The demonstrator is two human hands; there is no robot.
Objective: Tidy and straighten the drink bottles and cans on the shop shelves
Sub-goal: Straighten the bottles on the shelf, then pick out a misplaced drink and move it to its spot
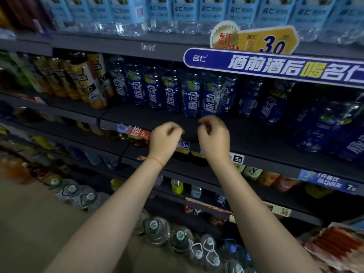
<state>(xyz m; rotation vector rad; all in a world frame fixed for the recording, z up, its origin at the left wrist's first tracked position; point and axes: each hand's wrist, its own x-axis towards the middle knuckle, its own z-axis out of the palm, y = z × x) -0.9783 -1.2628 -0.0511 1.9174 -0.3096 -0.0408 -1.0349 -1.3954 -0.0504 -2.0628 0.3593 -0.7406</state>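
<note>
A row of dark blue drink bottles (171,91) with white lettering stands upright on a black shelf (149,117) at chest height. Two of them (201,97) stand a little forward of the rest, just above my hands. My left hand (164,140) hovers in front of the shelf edge, fingers curled loosely, holding nothing. My right hand (213,137) is beside it, fingers also curled and empty, a short way below the forward bottles. More blue bottles (323,127) stand further right, nearer to me.
Orange and yellow juice bottles (88,81) stand to the left on the same shelf. Pale blue water bottles (177,14) fill the shelf above, behind a blue banner (275,67). Large water jugs (157,231) sit on the floor. Lower shelves hold mixed drinks.
</note>
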